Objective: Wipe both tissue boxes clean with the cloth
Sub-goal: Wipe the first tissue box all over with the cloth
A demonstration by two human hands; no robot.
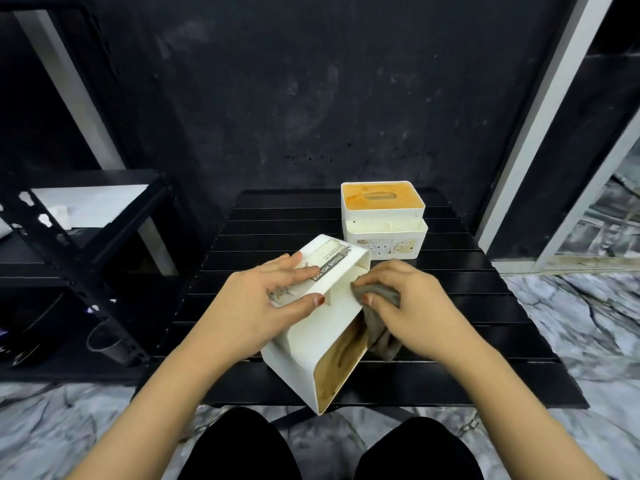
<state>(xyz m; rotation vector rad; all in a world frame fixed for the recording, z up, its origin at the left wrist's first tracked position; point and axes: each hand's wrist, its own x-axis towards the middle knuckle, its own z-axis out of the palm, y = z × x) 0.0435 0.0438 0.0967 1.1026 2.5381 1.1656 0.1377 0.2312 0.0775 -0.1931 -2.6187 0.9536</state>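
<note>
A: Near box (311,327)?

B: Tipped on its side at the desk's (450,306) 6 o'clock edge, stained lid facing the person. Left hand (273,299) lies across its upper face, thumb hooked over the edge. Right hand (408,303) pinches the cloth (377,317) against the box's 3 o'clock wall.

A: Handling?

B: Judged light, rigid, smooth plastic; likely to skid unless braced by the edges. Cloth soft and limp.

A: Far box (382,220)?

B: Upright at 12 o'clock, untouched, lid stained orange.

Storage/work rm: metal rack (69,258), dark wall (311,81), marble floor (571,313).
</note>
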